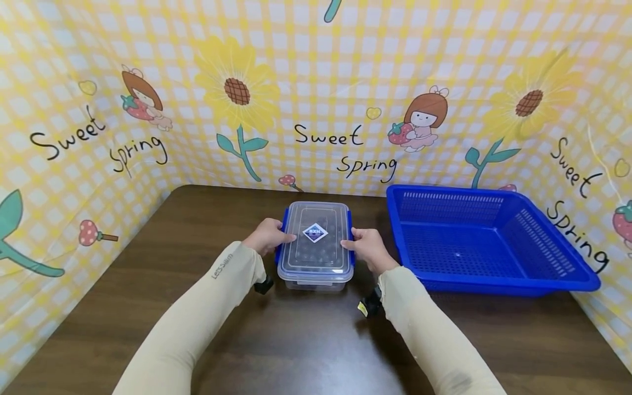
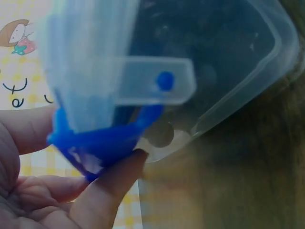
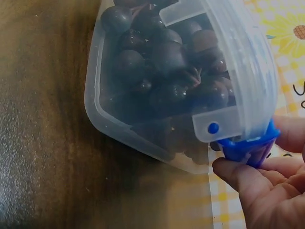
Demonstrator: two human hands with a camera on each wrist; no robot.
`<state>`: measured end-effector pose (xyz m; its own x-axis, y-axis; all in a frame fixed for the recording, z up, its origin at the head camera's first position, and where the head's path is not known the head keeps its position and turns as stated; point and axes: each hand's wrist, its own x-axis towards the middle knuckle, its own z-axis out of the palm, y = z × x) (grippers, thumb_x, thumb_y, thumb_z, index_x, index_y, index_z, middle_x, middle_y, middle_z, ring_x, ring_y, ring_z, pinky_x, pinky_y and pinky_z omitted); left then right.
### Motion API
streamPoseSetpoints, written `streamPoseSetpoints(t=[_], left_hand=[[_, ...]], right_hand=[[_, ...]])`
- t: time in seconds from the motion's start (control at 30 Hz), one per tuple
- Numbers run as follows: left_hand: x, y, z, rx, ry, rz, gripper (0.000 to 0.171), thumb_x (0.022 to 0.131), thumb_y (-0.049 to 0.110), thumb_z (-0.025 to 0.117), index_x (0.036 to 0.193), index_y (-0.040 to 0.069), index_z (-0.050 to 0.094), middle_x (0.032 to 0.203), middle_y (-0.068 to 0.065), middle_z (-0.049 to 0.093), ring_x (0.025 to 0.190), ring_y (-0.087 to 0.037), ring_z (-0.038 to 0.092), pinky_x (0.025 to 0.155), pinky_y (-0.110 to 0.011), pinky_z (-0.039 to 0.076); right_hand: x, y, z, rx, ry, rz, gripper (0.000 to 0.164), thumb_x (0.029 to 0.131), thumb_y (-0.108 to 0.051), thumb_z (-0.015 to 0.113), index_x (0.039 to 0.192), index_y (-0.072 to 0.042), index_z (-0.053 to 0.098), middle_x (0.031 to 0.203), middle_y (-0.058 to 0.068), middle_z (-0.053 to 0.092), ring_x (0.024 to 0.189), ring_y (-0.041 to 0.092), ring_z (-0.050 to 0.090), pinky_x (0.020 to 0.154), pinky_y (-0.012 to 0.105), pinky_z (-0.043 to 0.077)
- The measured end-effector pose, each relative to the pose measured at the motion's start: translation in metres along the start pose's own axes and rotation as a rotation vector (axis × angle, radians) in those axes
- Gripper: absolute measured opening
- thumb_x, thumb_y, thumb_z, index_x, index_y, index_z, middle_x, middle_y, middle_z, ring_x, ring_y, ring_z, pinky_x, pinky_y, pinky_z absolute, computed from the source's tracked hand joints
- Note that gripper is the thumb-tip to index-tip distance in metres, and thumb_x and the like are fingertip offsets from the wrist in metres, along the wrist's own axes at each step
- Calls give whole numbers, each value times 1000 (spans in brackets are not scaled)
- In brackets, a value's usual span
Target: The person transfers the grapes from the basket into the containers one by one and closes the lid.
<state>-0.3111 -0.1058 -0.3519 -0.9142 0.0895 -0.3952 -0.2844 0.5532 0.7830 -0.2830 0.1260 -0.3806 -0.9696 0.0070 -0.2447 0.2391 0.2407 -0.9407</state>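
A clear plastic food container [image 1: 316, 262] with a lid and blue side latches stands on the table, a diamond-shaped label on its lid. Dark round fruits like grapes [image 3: 167, 57], some with stems, show through its wall in the right wrist view. My left hand [image 1: 268, 236] grips the container's left side, its thumb on the lid edge. In the left wrist view its fingers pinch around the blue latch [image 2: 102, 148]. Opposite, my right hand [image 1: 369, 248] grips the right side the same way, fingers at the other blue latch [image 3: 248, 150].
To the right of the container sits a large blue plastic basket [image 1: 456, 282] with perforated sides and base. The brown wooden table [image 1: 276, 340] is bordered at the back and sides by a yellow checked cloth [image 1: 316, 71].
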Motion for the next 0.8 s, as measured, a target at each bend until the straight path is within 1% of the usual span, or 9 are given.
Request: streamPoseSetpoints(t=[0.1, 0.2, 0.3, 0.37, 0.47, 0.53, 0.6, 0.67, 0.8], left_hand=[[-2, -3, 2, 9, 44, 21, 39, 93, 11, 64, 125, -9, 52, 99, -16, 61, 70, -17, 60, 65, -29, 56], [-4, -2, 3, 91, 94, 30, 29, 92, 12, 64, 114, -6, 59, 93, -15, 62, 69, -19, 59, 64, -29, 55], [-5, -1, 3, 155, 120, 28, 28, 92, 15, 64, 113, -4, 60, 93, -14, 61, 71, -21, 59, 66, -31, 54], [-4, -2, 3, 129, 109, 31, 35, 93, 15, 63, 121, -4, 58, 100, -17, 63, 77, -23, 62, 71, -32, 55], [-1, -6, 1, 48, 58, 51, 51, 94, 17, 63, 137, -6, 46, 116, -21, 61, 89, -26, 65, 74, -35, 57], [0, -9, -2, 22, 15, 69, 60, 94, 19, 63, 143, -6, 38, 124, -24, 57, 93, -30, 66, 74, -38, 57], [-1, -11, -8, 114, 6, 115, 66, 95, 25, 62, 145, -5, 33, 128, -25, 54, 93, -32, 66, 74, -39, 57], [-3, -11, -16, 225, 20, 194, 67, 97, 31, 58, 146, -5, 31, 133, -26, 51, 103, -36, 62, 83, -43, 54], [-15, -14, -37, 385, 101, 410, 65, 103, 40, 37, 147, -6, 27, 146, -27, 37, 131, -41, 40, 108, -49, 32]], right_hand=[[-1, 1, 2, -6, 0, -5, 55, 90, -1, 64, 139, 8, 41, 139, 22, 46, 113, 35, 58, 89, 46, 49], [-1, -1, 4, -12, 6, -11, 54, 90, -1, 64, 139, 7, 42, 140, 22, 46, 114, 36, 58, 88, 46, 49], [-1, -3, 5, -25, 5, -10, 54, 91, -1, 63, 139, 7, 42, 141, 21, 45, 115, 36, 57, 89, 46, 48], [-1, -4, 5, -31, 3, -9, 54, 91, -2, 63, 140, 6, 42, 141, 21, 45, 116, 36, 56, 90, 45, 48], [-1, -6, 3, -56, -2, -11, 55, 92, -4, 62, 141, 7, 39, 142, 21, 43, 121, 35, 52, 95, 45, 45], [-4, -9, 3, -137, -13, -34, 57, 94, -5, 60, 143, 8, 34, 144, 22, 39, 126, 35, 48, 99, 45, 42], [-10, -14, 3, -241, -34, -70, 61, 95, -9, 58, 145, 8, 28, 148, 23, 34, 131, 35, 41, 103, 45, 38], [-18, -23, 2, -349, -53, -125, 65, 96, -14, 58, 147, 7, 23, 150, 23, 31, 135, 35, 36, 106, 45, 34], [-37, -38, -5, -533, -67, -302, 68, 95, -20, 61, 148, 4, 26, 150, 25, 30, 137, 37, 32, 110, 46, 28]])
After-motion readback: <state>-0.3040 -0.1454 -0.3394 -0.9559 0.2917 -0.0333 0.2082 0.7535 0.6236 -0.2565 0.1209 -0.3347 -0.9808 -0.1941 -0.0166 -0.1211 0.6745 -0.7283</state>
